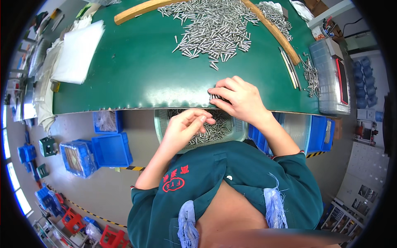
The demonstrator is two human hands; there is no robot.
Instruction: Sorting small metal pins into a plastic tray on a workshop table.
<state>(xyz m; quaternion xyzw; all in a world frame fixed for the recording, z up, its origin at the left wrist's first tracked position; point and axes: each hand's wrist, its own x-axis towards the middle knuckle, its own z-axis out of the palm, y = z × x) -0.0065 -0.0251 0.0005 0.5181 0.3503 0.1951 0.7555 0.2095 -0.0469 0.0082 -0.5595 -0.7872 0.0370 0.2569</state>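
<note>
At the front edge of the green table [132, 70], my right hand [240, 97] curls over a few small metal screws [215, 97], its fingertips on them against the tabletop. My left hand [188, 126] hangs just below that edge, over a pale green plastic basket [159, 128]. Its fingers are loosely bent and slightly apart, and nothing shows in them. More silvery screws [219, 129] fill the basket, partly hidden by my left hand and the table edge. Farther back on the table spreads a large heap of the same screws [215, 31].
Two wooden strips, one left [142, 10] and one right [275, 31], flank the heap. Pen-like tools [289, 68], a small screw pile [310, 76] and a clear plastic case [326, 78] lie right. White sheets [78, 51] lie left. Blue bins [111, 149] stand below.
</note>
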